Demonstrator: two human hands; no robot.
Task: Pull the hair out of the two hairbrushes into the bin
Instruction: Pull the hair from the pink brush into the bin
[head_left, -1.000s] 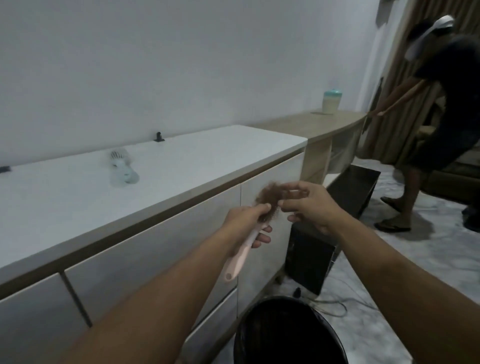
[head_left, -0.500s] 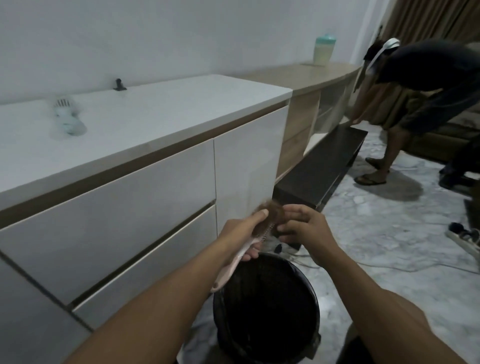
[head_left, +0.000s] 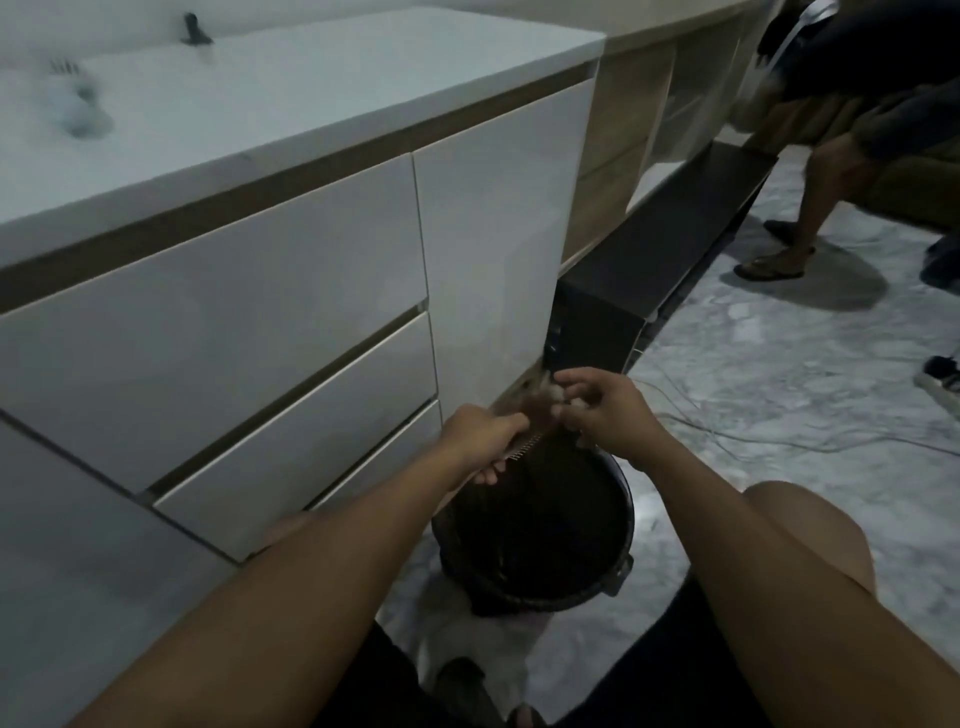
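My left hand (head_left: 480, 434) grips the pink hairbrush (head_left: 524, 448) by its handle; only a strip of its bristles shows beside my fingers. A blurred clump of brown hair (head_left: 537, 405) sits at the brush head, and my right hand (head_left: 605, 408) pinches it with curled fingertips. Both hands hover over the far rim of the black bin (head_left: 621, 525) standing on the floor. A second, pale blue hairbrush (head_left: 78, 104) lies blurred on the white countertop (head_left: 322, 88) at the far left.
White drawer fronts (head_left: 234, 322) stand close on the left of the bin. A low black shelf (head_left: 670, 234) and cables (head_left: 779, 441) lie beyond on the marble floor. Another person (head_left: 852, 119) bends over at the top right. My bare knee (head_left: 810, 525) is at the right.
My view has tilted down and my hands have lowered with the brush from counter height to just above the bin. My right hand keeps working at the hair clump.
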